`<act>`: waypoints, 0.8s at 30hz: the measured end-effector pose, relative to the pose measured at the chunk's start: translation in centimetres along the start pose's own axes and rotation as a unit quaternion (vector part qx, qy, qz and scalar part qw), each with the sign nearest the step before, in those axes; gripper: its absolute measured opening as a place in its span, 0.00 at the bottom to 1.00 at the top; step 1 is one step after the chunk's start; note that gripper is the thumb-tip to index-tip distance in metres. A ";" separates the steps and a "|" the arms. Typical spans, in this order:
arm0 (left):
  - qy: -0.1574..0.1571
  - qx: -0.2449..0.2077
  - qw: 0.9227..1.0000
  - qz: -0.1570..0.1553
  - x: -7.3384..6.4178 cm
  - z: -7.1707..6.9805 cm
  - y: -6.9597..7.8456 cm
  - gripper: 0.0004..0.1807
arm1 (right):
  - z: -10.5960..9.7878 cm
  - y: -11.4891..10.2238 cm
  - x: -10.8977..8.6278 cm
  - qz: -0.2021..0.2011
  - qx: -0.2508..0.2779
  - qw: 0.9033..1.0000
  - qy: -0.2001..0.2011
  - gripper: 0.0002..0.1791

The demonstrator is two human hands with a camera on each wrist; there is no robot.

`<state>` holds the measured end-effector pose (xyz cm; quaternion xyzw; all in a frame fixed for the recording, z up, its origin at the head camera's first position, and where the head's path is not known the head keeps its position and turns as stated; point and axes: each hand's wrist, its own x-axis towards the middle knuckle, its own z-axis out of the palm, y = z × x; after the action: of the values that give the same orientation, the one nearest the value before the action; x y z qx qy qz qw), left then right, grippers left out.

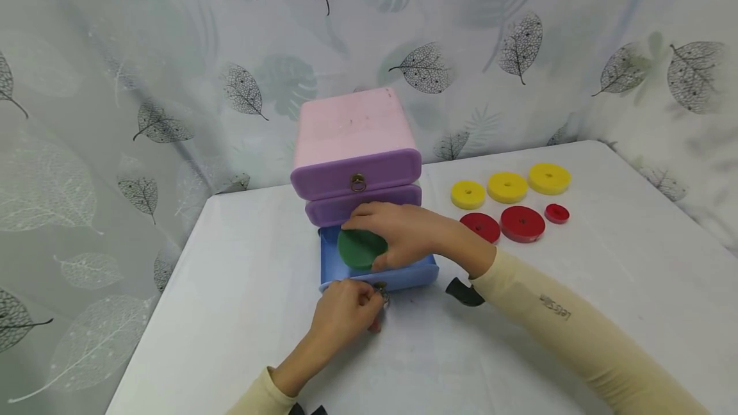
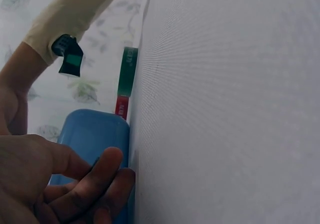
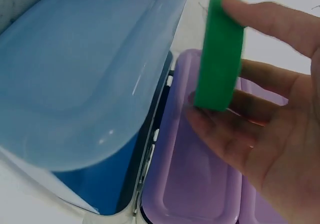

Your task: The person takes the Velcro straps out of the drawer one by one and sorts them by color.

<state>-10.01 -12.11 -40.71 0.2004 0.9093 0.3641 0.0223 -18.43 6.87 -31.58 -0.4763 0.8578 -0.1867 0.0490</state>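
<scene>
My right hand [image 1: 403, 232] grips a round green disc [image 1: 360, 250] by its rim, above the pulled-out blue drawer [image 1: 412, 277]. In the right wrist view the green disc [image 3: 220, 53] shows edge-on between thumb and fingers, apart from the drawer's blue front [image 3: 85, 78]. At the drawer front, my left hand [image 1: 344, 309] pinches the small metal ring pull [image 1: 385, 296] with curled fingers. The left wrist view has the left hand [image 2: 65, 184] in front of the blue drawer front [image 2: 95, 126], its fingertips hiding most of the ring.
Above the blue drawer sit two purple drawers [image 1: 385, 173] in a pink-topped cabinet [image 1: 352, 123]. On the white table [image 1: 259, 261], to the right, lie yellow discs [image 1: 507, 187] and red discs [image 1: 522, 224]. Another green disc [image 2: 128, 71] shows in the left wrist view.
</scene>
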 end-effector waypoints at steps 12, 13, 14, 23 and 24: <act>0.001 -0.004 1.000 0.002 0.2 -0.1 0.0 0.19 | -1.2 0.1 -2.3 0.006 0.013 0.998 0.064 0.38; 0.002 -0.003 1.000 0.001 0.2 -0.1 0.0 0.18 | -1.4 0.1 -2.5 0.009 0.010 0.998 0.066 0.38; 0.002 -0.003 1.000 0.000 0.3 -0.2 0.0 0.18 | -1.6 0.2 -2.8 0.013 0.008 0.998 0.069 0.38; -0.004 -0.007 1.000 -0.009 0.9 -0.7 -0.2 0.18 | -3.0 0.5 -5.1 0.047 0.013 0.996 0.080 0.37; -0.003 -0.008 1.000 -0.010 1.0 -0.8 -0.3 0.18 | -3.2 0.5 -5.4 0.049 0.013 0.995 0.082 0.38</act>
<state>-11.19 -12.47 -40.21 0.1919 0.9082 0.3707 0.0301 -16.75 12.49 -29.37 -0.4163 0.8787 -0.2335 -0.0058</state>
